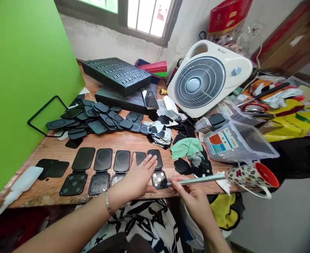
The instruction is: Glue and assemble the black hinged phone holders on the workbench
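Silver rod (201, 179) at the rightmost open case (159, 179), mug (240, 175) close behind.
In the head view, the hands are apart: the right hand (190, 196) pinches the rod, its tip at the case's near edge; the left hand (137, 177) spreads above the neighbouring case, touching or not, I cannot tell. A slip might scratch the case; a backward push might knock the mug.

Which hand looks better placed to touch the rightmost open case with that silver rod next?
Probably the right hand: it holds the silver rod, whose tip is beside the rightmost open case. The left hand is spread over the neighbouring case, with no tool visible.
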`<state>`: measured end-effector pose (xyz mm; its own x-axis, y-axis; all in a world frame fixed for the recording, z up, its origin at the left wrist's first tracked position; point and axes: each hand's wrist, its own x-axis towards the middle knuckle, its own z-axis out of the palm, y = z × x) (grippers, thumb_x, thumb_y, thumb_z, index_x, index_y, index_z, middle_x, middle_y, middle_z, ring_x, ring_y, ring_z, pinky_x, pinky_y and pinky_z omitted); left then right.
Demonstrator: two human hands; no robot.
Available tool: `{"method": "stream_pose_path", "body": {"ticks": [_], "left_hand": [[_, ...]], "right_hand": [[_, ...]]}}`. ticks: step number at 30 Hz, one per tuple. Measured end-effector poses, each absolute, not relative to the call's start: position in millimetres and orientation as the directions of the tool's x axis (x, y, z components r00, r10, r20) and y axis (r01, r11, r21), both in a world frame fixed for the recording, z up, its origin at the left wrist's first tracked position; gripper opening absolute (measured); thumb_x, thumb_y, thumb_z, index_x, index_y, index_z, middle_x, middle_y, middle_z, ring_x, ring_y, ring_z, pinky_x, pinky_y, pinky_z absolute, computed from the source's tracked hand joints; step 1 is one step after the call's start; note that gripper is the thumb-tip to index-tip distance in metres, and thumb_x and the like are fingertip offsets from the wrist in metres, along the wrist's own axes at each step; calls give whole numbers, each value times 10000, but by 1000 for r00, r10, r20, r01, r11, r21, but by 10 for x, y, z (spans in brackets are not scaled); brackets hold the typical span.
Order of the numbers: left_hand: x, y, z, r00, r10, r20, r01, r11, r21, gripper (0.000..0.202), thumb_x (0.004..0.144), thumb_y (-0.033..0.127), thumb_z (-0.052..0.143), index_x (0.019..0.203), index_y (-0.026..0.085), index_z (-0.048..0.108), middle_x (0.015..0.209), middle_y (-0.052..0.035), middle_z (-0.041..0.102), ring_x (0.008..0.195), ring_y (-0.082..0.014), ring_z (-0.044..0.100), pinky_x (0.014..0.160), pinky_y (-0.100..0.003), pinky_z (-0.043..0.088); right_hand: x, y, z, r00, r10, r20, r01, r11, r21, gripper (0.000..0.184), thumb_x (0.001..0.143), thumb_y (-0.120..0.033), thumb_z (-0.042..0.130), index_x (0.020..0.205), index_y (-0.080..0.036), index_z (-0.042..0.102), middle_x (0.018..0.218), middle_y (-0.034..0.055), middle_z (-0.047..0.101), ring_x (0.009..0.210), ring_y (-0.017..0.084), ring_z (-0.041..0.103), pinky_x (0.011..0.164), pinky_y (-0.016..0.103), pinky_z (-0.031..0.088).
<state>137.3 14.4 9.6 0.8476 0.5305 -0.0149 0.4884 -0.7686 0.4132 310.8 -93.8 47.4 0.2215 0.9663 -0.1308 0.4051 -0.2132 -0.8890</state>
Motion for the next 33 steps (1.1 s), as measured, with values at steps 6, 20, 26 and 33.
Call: {"method": "stream_pose_path", "body": {"ticks": [6, 20, 26, 33], "left_hand": [[1375, 146, 87, 842, 539, -20, 503, -770, 393, 821, 768, 557, 634, 1434, 192, 321, 1526, -145, 229, 1410, -346, 204, 1057, -720, -6], [1381, 149, 69, 850, 526, 13, 484, -791, 374, 956, 722, 724, 537, 1439, 137, 302, 1530, -160, 207, 1407, -361, 198, 1035, -733, -49], [1390, 141, 115, 854, 520, -21, 487, -784, 385, 1011, 696, 758, 518, 1438, 108, 298, 1532, -170, 192, 1406, -376, 184, 1011, -745, -87], [1458, 100, 73, 859, 510, -44, 490, -794, 360, 1142, 642, 798, 519, 1466, 74, 199, 1541, -210, 119, 1426, -382, 78, 1043, -710, -52]], "right_hand": [[3037, -909, 217, 204, 973, 103, 663, -60, -746, 169, 875, -317, 545, 859, -199, 664, 885, 91, 691, 864, 240, 641, 800, 369, 492], [2921, -910, 320, 121, 993, -15, 537, -78, -840, 167, 869, -321, 568, 854, -183, 659, 878, 75, 673, 822, 208, 628, 754, 321, 487], [2829, -790, 231, 36, 997, 66, 658, 26, -752, 185, 894, -270, 499, 823, -177, 643, 848, 86, 647, 823, 210, 608, 763, 327, 476], [3156, -976, 596, 117, 981, -157, 314, -186, -931, 221, 873, -383, 570, 890, -170, 628, 864, 51, 637, 694, 147, 585, 628, 250, 485]]}}
